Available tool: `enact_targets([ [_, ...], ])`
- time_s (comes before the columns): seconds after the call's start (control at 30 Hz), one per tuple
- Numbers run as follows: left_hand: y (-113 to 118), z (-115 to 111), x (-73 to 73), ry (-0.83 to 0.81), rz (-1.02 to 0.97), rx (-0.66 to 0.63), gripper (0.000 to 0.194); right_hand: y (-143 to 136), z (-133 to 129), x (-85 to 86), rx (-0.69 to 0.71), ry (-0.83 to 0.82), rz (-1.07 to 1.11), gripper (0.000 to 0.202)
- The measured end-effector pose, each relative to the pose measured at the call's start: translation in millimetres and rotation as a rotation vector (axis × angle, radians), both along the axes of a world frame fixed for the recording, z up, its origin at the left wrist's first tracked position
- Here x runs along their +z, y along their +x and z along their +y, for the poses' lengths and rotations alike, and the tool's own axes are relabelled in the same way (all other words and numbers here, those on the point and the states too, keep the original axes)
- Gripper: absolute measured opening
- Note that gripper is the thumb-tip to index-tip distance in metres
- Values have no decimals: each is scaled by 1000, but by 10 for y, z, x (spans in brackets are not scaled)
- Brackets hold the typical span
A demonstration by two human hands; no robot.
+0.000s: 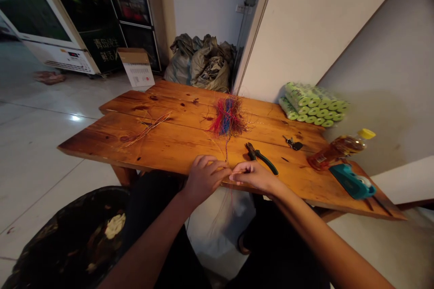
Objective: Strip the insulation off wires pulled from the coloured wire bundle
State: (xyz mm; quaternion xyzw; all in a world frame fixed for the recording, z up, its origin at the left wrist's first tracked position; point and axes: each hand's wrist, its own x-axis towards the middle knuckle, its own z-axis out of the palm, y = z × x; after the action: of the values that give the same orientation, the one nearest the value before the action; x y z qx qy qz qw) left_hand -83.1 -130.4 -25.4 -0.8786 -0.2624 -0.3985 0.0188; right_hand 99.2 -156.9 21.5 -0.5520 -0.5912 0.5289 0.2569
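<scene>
At the front edge of the wooden table, my left hand [206, 175] and my right hand [254, 175] meet fingertip to fingertip. Both are closed in a pinch on thin strands, wire or thread by their look. Loose ends of the strands [231, 196] hang below the edge. A narrow twisted or braided length [227, 146] runs from my fingers back to a tangled red and blue bundle [225, 117] in the middle of the table. Just beyond my right hand lie pliers [262, 159] with dark green handles. Fine detail between my fingertips is too small to make out.
More loose strands [149, 128] lie at the table's left. On the right are keys [293, 143], a yellow-capped bottle [339, 149], a teal tape dispenser [352, 182] and green-wrapped rolls [313, 104]. A black-lined bin [74, 235] stands at lower left.
</scene>
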Motion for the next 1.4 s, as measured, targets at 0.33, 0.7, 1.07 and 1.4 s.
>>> enact_targets([
  [0.33,-1,-25,324,9,305,-364,22,181,-110,-5,73,-164,33,15],
  [0.7,-114,-4,434,320,387,-148,18,376,-259,151,-122,440,-239,23],
  [1.07,-8,-151,583,408,360,-93,16,-20,-630,294,-9,823,-811,23],
  [1.4,84,-223,724,131,372,-84,12,25,-609,210,-48,1075,-937,13],
])
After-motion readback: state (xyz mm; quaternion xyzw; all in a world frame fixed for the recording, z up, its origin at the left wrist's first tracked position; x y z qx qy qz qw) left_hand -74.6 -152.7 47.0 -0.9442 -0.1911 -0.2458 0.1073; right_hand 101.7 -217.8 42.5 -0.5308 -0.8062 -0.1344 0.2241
